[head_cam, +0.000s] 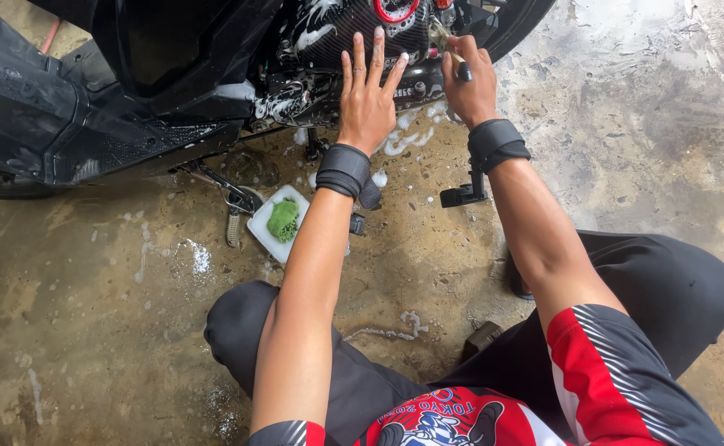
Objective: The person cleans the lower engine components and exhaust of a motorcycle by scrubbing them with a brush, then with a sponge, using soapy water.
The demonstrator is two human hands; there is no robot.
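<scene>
Left hand: the left hand (pixel 367 97) lies flat with fingers spread, palm pressed on the soapy engine cover (pixel 353 29) of the motorcycle (pixel 89 99), at 12 o'clock; a black wrist strap (pixel 345 171) wraps the forearm.
Right hand: the right hand (pixel 469 83) is curled tight around a small brush (pixel 453 51), its bristle end touching the engine cover just at 1 o'clock of the left hand; a black band (pixel 496 142) circles that wrist.
Posture: the person squats, knees in dark trousers (pixel 676 289) spread wide, red patterned sleeves at 6 o'clock.
Floor: wet, stained concrete floor (pixel 89 330), rough and mottled brown, with patches of white foam (pixel 403 136) under the engine.
Nearby: a white square tray (pixel 264 230) holding a green sponge (pixel 282 220) rests on the floor at 9 o'clock of the left forearm, beside the metal side stand (pixel 231 216).
Materials: glossy black bodywork, carbon-weave cover.
</scene>
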